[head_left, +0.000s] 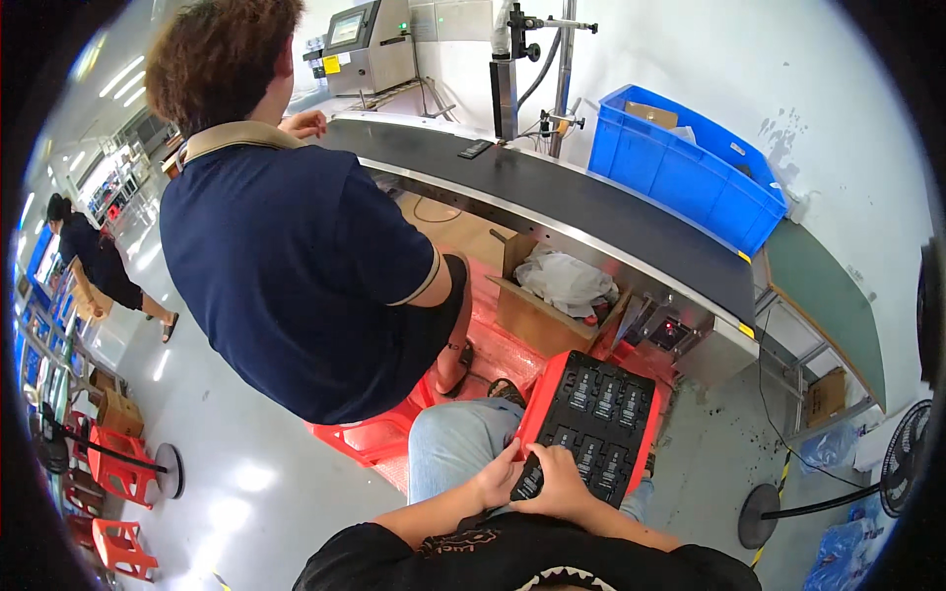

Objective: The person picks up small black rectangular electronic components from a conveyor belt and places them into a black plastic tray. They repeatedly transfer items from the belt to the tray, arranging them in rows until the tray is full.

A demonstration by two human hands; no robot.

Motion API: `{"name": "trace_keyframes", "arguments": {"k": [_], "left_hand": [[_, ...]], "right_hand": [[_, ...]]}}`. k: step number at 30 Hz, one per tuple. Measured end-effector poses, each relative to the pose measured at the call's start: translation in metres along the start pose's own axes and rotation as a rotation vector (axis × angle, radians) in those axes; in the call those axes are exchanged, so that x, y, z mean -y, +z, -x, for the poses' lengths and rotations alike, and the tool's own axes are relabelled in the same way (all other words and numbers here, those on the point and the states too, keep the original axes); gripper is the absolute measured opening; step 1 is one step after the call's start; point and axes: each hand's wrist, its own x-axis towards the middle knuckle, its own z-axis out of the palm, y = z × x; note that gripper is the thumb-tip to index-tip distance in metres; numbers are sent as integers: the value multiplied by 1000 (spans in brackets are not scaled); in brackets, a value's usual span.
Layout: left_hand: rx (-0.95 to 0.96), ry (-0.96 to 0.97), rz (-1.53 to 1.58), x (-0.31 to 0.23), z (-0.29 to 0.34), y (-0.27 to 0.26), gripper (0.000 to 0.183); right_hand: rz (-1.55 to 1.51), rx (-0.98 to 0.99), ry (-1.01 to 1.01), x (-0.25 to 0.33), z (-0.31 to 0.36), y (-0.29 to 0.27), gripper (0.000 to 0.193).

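Low in the picture, in front of my body, a small black rectangular piece (529, 479) with pale print is held between my two hands. My left hand (500, 477) closes on its left side, and my right hand (560, 485) grips it from the right with bent fingers. Just beyond them, a black tray (558, 406) lies on a red surface (540, 402) by my knees. Several similar black pieces (581, 388) sit in rows in its compartments. My right hand partly covers the tray's near left corner.
A black conveyor belt (611, 212) runs across ahead, carrying one small dark piece (475, 149). A blue crate (680, 177) stands behind it. Beneath is a cardboard box (537, 320) with plastic bags. A seated co-worker (286, 266) is close at left; a fan (902, 458) stands at right.
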Motion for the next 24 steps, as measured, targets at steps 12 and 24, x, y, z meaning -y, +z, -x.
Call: {"name": "trace_keyframes", "arguments": {"k": [12,24], "left_hand": [[-12,71,-74,0,15,18,64],[-970,1004,-1869,-84,32,-2,58]], "right_hand": [[83,286,32,-9,-12,-5,103],[51,100,175,-30,-16,-51,99]]}}
